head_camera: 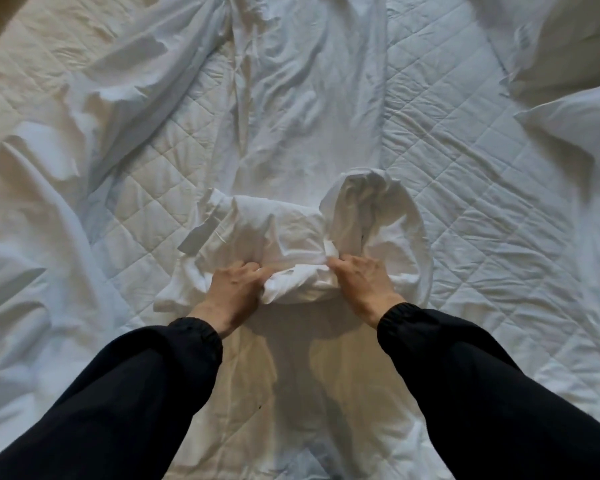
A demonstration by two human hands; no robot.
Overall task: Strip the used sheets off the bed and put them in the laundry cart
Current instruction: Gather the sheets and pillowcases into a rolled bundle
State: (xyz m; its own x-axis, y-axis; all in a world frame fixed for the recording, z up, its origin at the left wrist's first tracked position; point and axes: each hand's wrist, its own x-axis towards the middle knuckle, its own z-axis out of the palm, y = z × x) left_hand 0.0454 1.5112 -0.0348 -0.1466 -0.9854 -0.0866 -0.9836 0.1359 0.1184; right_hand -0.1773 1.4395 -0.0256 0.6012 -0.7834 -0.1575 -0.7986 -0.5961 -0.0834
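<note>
Sheet bundle (pixel 278 230) lies left-to-right just ahead of the wrists, left hand (pixel 234 289) and right hand (pixel 361 277) each gripping its near edge, equally close.

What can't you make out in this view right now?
Laundry cart: nowhere in the head view, outside the frame.
Fingertips of left hand and right hand: partly tucked into the rolled sheet they grip.
Pillows: cut off by the right edge.
Loose sheet: runs past the top and left edges; its far end is unseen.
</note>
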